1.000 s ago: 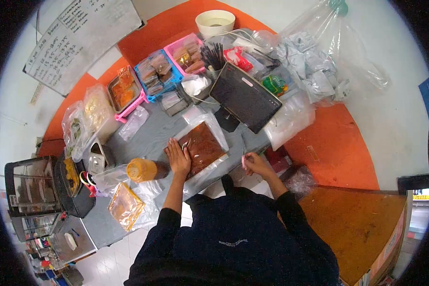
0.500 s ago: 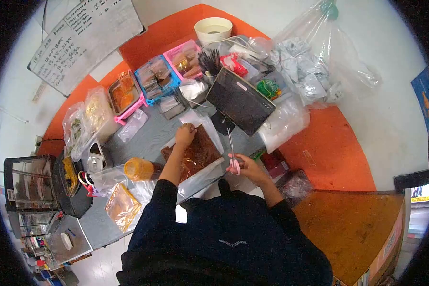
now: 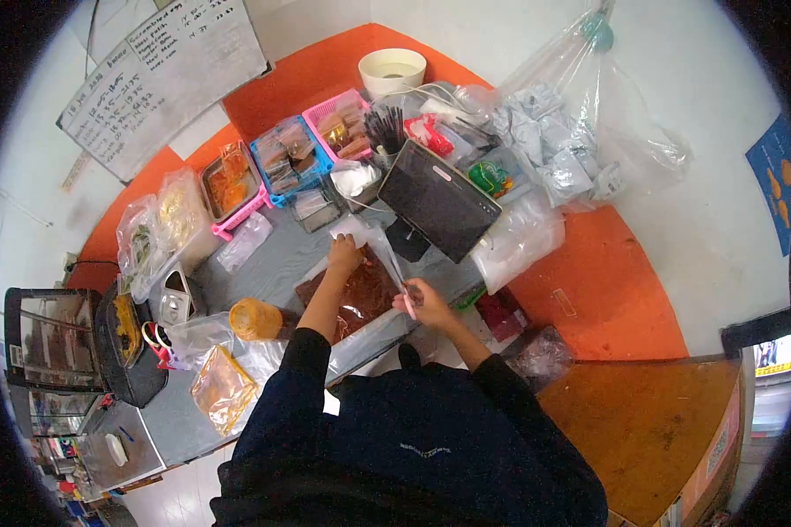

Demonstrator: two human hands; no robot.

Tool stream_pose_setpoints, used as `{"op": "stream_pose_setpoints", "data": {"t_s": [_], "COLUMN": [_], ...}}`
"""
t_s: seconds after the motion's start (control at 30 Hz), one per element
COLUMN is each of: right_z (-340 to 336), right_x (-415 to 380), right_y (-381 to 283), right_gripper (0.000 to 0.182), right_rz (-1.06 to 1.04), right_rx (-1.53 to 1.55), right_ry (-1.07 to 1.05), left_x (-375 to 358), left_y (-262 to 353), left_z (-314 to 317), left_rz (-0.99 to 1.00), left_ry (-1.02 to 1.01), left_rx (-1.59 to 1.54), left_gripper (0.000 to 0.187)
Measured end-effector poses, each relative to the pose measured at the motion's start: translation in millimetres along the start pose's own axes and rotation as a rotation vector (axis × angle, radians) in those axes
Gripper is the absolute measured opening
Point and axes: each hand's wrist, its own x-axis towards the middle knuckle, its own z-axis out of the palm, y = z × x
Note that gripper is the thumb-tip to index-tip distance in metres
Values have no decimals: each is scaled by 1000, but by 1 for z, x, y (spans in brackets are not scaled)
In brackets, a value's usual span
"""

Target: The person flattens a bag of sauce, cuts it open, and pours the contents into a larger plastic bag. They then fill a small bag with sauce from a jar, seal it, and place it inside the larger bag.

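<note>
A flat clear plastic bag of dark brown sauce (image 3: 369, 285) lies on the grey table in front of me. My left hand (image 3: 344, 253) is closed on its far edge, fingers bent over the plastic. In my right hand (image 3: 429, 305) is a pair of scissors with pink handles (image 3: 410, 304). The blades point away from me and lie along the right side of the bag; whether they are apart is too blurred to tell. A clear plastic sheet (image 3: 371, 232) shows just beyond my left hand.
Left of the bag stand an orange-lidded jar (image 3: 255, 319) and a flat orange packet (image 3: 223, 386). Behind are a tablet on a stand (image 3: 439, 198), a blue basket (image 3: 277, 195), a pink basket (image 3: 308, 114) and a metal tray of orange food (image 3: 230, 184). Plastic bags (image 3: 523, 237) lie right.
My right hand has moved left with the scissors, bringing the blades from upright beside the bag to its right edge. My left hand stays at the bag's far edge.
</note>
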Motion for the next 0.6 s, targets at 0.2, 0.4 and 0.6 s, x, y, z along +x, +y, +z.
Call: {"op": "stream_pose_setpoints", "data": {"t_s": [0.2, 0.4, 0.6], "right_z": [17, 10, 33], "right_x": [31, 59, 76], "right_y": [0, -9, -57], "right_gripper": [41, 49, 45], "right_rz": [-219, -317, -514], "right_rx": [-429, -359, -412], "right_ry": [198, 245, 189], "left_x": [6, -14, -72], "left_y": [-16, -28, 3], "left_z": [-12, -10, -100], "left_rz": [-17, 112, 23], "left_ry": [-347, -276, -250], "left_rx": [-216, -1023, -1099], "left_gripper": [37, 29, 18]}}
